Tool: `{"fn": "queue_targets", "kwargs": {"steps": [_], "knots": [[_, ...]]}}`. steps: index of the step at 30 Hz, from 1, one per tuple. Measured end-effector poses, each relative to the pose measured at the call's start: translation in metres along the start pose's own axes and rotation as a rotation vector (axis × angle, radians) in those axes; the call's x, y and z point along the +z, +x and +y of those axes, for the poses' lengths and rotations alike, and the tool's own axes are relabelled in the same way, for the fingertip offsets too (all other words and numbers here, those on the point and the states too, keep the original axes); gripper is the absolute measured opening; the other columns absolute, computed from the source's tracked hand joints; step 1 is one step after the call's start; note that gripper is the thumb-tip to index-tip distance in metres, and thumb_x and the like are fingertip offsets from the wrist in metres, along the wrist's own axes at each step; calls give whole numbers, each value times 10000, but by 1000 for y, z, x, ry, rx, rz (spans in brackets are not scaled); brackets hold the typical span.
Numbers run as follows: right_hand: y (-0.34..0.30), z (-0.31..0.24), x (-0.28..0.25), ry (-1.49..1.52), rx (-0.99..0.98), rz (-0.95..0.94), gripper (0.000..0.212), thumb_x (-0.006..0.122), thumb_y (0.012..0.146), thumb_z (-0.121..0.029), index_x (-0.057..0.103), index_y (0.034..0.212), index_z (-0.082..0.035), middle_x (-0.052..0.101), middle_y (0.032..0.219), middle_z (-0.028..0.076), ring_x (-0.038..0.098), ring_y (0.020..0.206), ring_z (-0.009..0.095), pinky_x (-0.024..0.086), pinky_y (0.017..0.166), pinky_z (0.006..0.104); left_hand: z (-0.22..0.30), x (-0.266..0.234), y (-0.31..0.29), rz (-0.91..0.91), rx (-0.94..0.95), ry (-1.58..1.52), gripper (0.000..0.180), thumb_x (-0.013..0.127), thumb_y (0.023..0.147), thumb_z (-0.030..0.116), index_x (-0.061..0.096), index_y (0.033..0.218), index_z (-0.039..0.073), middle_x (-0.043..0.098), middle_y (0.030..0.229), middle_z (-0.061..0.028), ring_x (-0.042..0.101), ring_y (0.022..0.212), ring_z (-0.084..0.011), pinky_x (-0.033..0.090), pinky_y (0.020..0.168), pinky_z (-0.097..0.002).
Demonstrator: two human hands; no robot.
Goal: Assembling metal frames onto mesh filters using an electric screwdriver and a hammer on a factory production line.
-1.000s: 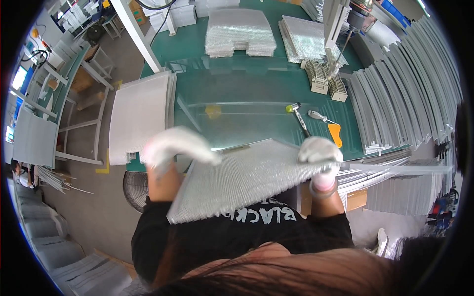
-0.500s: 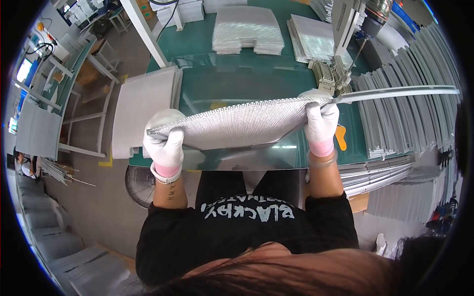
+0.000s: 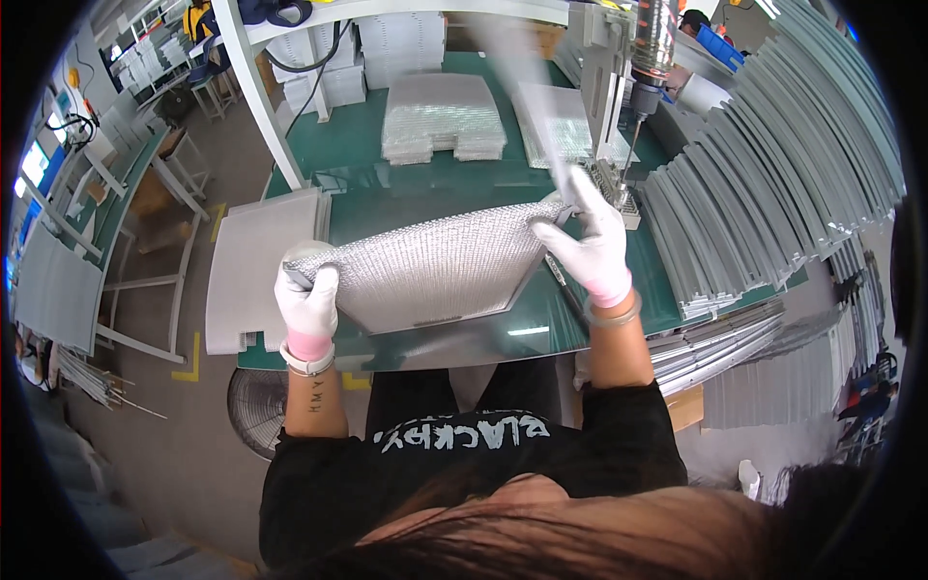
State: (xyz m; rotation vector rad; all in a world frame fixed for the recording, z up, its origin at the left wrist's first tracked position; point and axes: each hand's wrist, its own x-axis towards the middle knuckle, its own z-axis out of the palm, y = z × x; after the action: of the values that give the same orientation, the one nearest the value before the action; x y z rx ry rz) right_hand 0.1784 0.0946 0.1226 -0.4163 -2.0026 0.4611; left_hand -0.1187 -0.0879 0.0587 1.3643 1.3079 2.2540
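Observation:
A silvery panel (image 3: 445, 266) with a finely ridged, mesh-like face hangs tilted over the near edge of the green table (image 3: 387, 211). My left hand (image 3: 307, 298), in a white glove with a pink cuff, is closed around its upper left corner. At the upper right corner my right hand (image 3: 594, 253), gloved alike, has its thumb against the panel and its fingers stretched up behind. From these fingers a long pale strip (image 3: 527, 87) rises away, smeared by motion. Whether strip and panel are joined I cannot tell. A dark pen-like tool (image 3: 559, 274) lies beside my right hand.
A drill-like tool (image 3: 650, 58) hangs on an upright over a beige fixture (image 3: 619, 198). Many grey panels (image 3: 773, 174) stand in a row at right. Flat stacks (image 3: 443, 111) lie at the back, and white sheets (image 3: 261, 251) at left. A fan (image 3: 256, 411) stands below.
The strip at my right hand has swung from pointing right to pointing up and away. My right hand has moved left and its fingers have straightened. The whole view has shifted.

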Motion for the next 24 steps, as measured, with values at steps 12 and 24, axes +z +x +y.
{"fn": "queue_targets", "kwargs": {"steps": [12, 24], "knots": [[80, -66, -30, -161, -443, -804, 591, 690, 763, 9, 568, 1332, -91, 656, 884, 120, 646, 761, 325, 518, 675, 402, 55, -13, 28, -388, -246, 227, 135, 728, 825, 46, 663, 923, -21, 654, 839, -32, 577, 753, -67, 468, 659, -234], [94, -84, 22, -25, -544, -863, 371, 672, 790, -16, 616, 1154, -68, 641, 877, 116, 647, 808, 305, 528, 699, 371, 27, 0, 18, -175, 74, -118, 226, 745, 818, 77, 624, 984, -17, 606, 929, -49, 557, 785, -112, 457, 705, -243]]}}
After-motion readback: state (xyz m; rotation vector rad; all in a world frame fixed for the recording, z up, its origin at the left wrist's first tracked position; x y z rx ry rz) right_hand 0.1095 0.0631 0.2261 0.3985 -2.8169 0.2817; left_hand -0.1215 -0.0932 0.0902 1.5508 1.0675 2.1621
